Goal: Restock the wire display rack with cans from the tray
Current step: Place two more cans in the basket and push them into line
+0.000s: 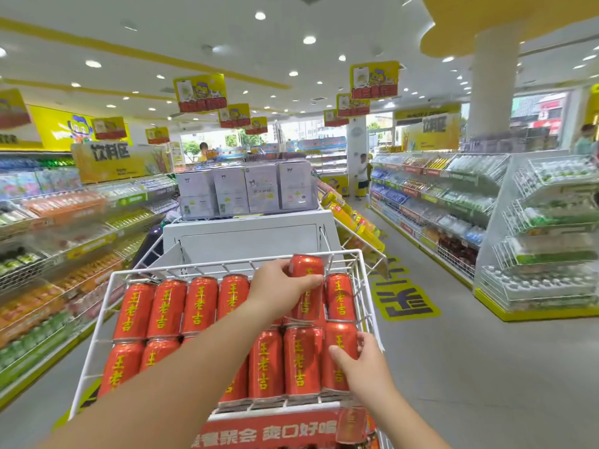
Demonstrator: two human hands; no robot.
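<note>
- at the near edge of the white wire display rack (97,335), a red banner (269,432) with white lettering runs under the front rail.
- just above it, the right hand (363,361) rests open-fingered on the rightmost red can (340,358) of the front row, fingers spread over its side, not clearly clamped.
- the front row of cans (278,364) lies flat, long axes pointing away from the person, packed side by side.
- further in, the left hand (278,290) is closed around one can (306,286), held lengthwise above the back row's open slot, second from the right; this hand is nearer the gap.
- the back row (168,306) looks full otherwise.
- no tray is visible; behind stand pale boxed goods (246,189).
</note>
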